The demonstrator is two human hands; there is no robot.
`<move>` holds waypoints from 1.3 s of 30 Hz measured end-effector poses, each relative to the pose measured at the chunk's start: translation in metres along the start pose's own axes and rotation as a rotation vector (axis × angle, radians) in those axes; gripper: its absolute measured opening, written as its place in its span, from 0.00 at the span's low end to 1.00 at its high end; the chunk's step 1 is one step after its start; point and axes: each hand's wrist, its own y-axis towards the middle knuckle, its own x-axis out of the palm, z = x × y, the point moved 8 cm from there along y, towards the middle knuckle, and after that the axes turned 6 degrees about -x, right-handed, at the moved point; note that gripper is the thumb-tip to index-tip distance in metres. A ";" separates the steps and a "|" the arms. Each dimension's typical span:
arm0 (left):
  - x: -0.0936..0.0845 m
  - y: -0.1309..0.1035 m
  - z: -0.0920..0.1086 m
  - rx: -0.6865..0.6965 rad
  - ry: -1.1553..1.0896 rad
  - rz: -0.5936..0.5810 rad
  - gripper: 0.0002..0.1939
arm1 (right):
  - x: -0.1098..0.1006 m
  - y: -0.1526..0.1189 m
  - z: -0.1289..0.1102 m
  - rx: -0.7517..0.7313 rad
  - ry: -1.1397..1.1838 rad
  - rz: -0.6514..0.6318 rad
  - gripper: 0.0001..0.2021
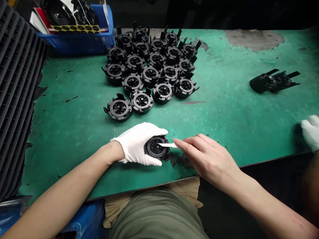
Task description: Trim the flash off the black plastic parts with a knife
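Clustered parts [151, 74] stand on the table [224, 116], right of the bin [77, 43].

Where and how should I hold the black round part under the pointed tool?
Probably by the outer rim of the black round part, from the left, as your gloved left hand does. Its curved edge suits a wrapping grip, which leaves the ringed face open to the pointed tool.

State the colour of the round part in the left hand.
Black; the round part shows best in the head view, the only one.
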 end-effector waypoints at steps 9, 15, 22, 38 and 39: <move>0.000 0.000 -0.003 -0.067 -0.015 -0.018 0.53 | 0.005 0.000 -0.004 0.061 0.025 0.008 0.11; -0.001 0.001 -0.001 -0.081 -0.035 -0.027 0.52 | 0.004 0.000 -0.001 0.051 0.063 -0.005 0.11; -0.010 -0.009 -0.006 -0.148 -0.117 0.089 0.43 | 0.006 -0.010 0.023 0.170 0.172 0.018 0.15; 0.001 0.001 -0.013 -0.202 0.006 -0.008 0.59 | 0.007 -0.009 0.012 0.079 0.034 0.046 0.09; 0.001 0.001 -0.013 -0.206 0.014 -0.007 0.59 | 0.006 -0.008 0.010 0.074 0.011 0.051 0.09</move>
